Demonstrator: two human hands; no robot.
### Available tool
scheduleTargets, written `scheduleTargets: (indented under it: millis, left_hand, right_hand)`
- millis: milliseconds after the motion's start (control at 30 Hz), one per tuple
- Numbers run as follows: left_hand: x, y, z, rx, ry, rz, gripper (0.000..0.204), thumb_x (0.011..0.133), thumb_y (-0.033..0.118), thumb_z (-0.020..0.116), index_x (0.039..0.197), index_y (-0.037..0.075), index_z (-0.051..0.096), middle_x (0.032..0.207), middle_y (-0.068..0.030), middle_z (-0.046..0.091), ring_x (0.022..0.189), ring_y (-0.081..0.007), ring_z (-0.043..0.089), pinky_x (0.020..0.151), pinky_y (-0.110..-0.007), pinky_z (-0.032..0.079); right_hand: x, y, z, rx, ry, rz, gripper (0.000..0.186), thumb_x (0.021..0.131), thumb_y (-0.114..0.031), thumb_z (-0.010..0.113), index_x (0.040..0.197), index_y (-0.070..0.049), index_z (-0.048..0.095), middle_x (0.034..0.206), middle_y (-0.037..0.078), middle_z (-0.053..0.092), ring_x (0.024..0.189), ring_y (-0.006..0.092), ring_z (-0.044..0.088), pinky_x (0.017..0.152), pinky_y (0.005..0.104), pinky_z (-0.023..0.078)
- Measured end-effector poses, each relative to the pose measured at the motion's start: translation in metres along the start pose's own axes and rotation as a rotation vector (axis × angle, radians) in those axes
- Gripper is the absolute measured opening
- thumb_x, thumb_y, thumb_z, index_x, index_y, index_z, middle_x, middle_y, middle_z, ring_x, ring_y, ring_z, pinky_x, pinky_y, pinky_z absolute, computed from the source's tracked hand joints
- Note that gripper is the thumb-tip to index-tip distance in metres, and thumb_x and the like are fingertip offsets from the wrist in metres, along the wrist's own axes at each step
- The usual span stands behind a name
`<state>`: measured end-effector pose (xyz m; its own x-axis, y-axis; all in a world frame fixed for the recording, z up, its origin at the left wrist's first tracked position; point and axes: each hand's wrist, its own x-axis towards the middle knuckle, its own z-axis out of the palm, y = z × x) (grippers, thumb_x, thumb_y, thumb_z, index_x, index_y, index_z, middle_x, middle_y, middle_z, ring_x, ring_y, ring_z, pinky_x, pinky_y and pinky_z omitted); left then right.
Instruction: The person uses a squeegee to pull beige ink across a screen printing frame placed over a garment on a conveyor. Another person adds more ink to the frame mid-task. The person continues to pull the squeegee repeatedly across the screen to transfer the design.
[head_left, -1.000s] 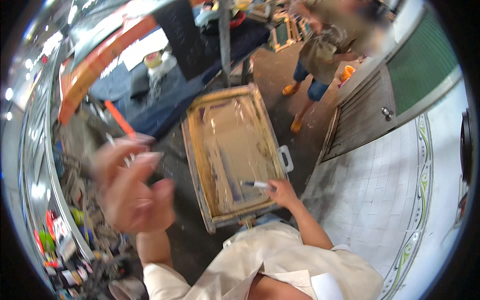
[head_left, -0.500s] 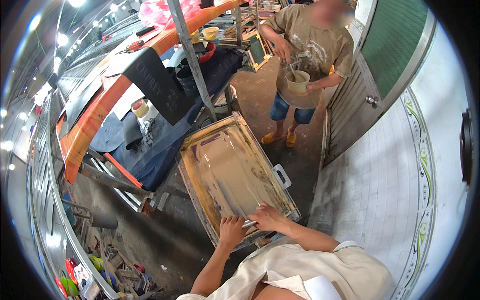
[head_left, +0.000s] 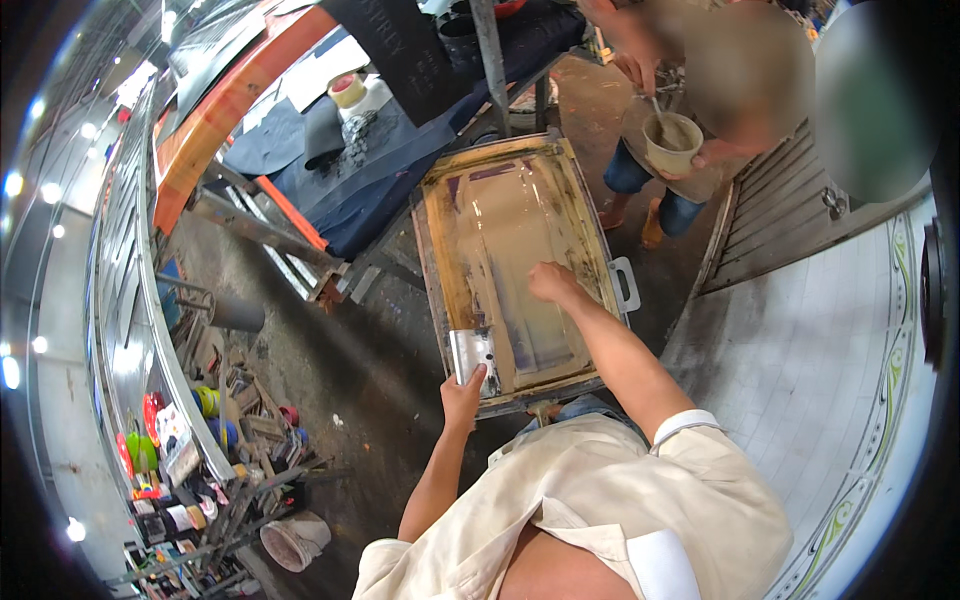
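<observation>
Seen from above, a person in a cream shirt [head_left: 590, 480] works with 2 bare hands over a shallow wooden frame [head_left: 437, 270], which lies lengthwise in front of the body, its inner panel [head_left: 510, 235] smeared with glossy tan coating. The left hand [head_left: 463, 400] is closed around the lower edge of a flat silver scraper [head_left: 468, 353], thumb on its face, at the frame's near left corner. The right hand [head_left: 550, 283] is curled into a fist above the middle of the panel; whether it grips anything, or touches the coating, cannot be told. A white loop handle [head_left: 626, 285] juts out at the frame's right side. Beyond the frame, a co-worker in blue shorts holds a pale bowl [head_left: 672, 148] in 1 hand and a stirrer [head_left: 657, 104] in the other. To the left, a roll of tape [head_left: 347, 90] sits on a bench covered in dark blue cloth [head_left: 370, 190]; a dirty bucket [head_left: 295, 541] lies on the floor at lower left.
</observation>
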<state>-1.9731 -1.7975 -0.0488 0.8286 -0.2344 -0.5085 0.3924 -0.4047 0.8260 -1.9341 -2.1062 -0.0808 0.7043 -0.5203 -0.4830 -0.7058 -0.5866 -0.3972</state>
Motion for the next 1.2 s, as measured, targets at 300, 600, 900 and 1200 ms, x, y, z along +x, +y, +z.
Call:
scheduleTargets:
  millis: [300, 600, 900, 1200]
  left_hand:
    - [-0.010, 0.000, -0.014, -0.243, 0.136, -0.178, 0.046, 0.093, 0.038, 0.075, 0.112, -0.003, 0.071, 0.098, -0.0058, 0.072, 0.086, -0.0113, 0.062, 0.078, -0.031, 0.050]
    - [0.019, -0.015, -0.018, -0.437, -0.108, -0.090, 0.042, 0.089, 0.030, 0.081, 0.117, 0.001, 0.070, 0.106, -0.0040, 0.073, 0.097, -0.0122, 0.065, 0.087, -0.030, 0.050]
    - [0.022, -0.026, -0.008, -0.499, 0.047, -0.158, 0.050, 0.091, 0.037, 0.077, 0.121, -0.002, 0.068, 0.107, -0.0045, 0.069, 0.092, -0.0140, 0.061, 0.081, -0.033, 0.047]
    - [0.011, -0.014, -0.010, -0.546, -0.006, -0.145, 0.048, 0.092, 0.029, 0.077, 0.125, -0.003, 0.065, 0.116, -0.0066, 0.068, 0.105, -0.0166, 0.061, 0.092, -0.033, 0.046]
  right_hand:
    - [-0.005, 0.014, -0.003, 0.145, 0.021, -0.266, 0.037, 0.093, -0.025, 0.050, 0.119, -0.011, 0.072, 0.108, 0.019, 0.073, 0.105, 0.0398, 0.067, 0.088, 0.0501, 0.053]
    - [-0.082, 0.106, -0.007, 0.655, 0.311, -0.182, 0.024, 0.092, -0.015, 0.065, 0.110, -0.001, 0.073, 0.083, 0.008, 0.071, 0.076, 0.0130, 0.063, 0.070, 0.0295, 0.050]
    - [-0.157, 0.217, -0.002, 0.905, 0.546, 0.205, 0.018, 0.098, -0.007, 0.062, 0.112, -0.004, 0.072, 0.081, -0.001, 0.063, 0.069, 0.0062, 0.057, 0.057, 0.0244, 0.046]
    - [-0.187, 0.231, -0.006, 1.019, 0.514, 0.281, 0.020, 0.099, -0.011, 0.062, 0.115, -0.003, 0.071, 0.081, 0.000, 0.063, 0.067, 0.0069, 0.055, 0.057, 0.0242, 0.044]
